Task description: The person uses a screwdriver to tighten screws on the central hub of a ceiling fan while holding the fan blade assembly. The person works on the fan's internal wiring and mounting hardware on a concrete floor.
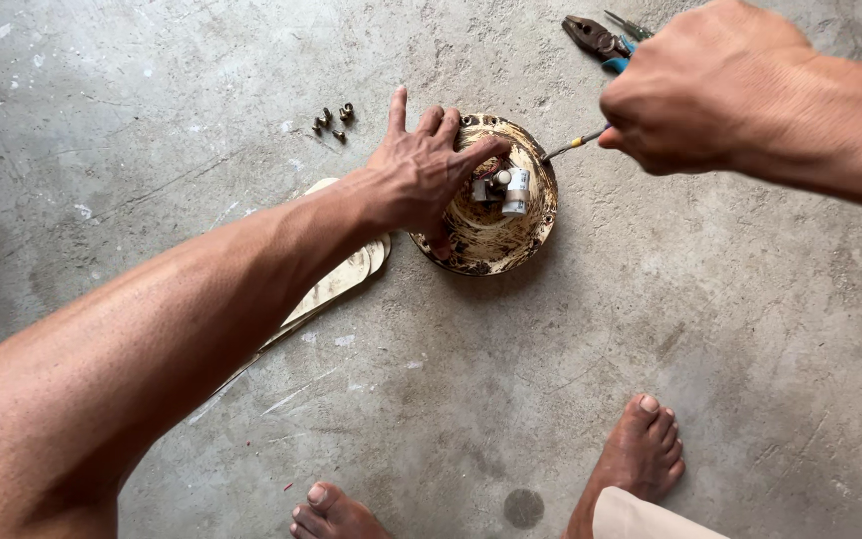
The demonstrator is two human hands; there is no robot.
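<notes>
At frame centre on the concrete floor [730,329], a rusty round housing [491,235] is pinned by the left hand [421,175], fingers spread over its rim. A screwdriver [573,145] is gripped tightly in the closed right hand [690,95] at upper right; its tip is best kept square while the housing is held firm.

No packages, labels, signs, screens in view.

A pair of pliers [599,40] with blue grips lies on the grey concrete floor [750,299] near the top edge. A small cluster of brass screws [332,120] sits on the floor toward the upper left. Pale, flat fan blades [341,279] lie stacked on the concrete, partly hidden. Two bare feet [641,454] stand at the bottom, beside a dark round stain [523,507].
</notes>
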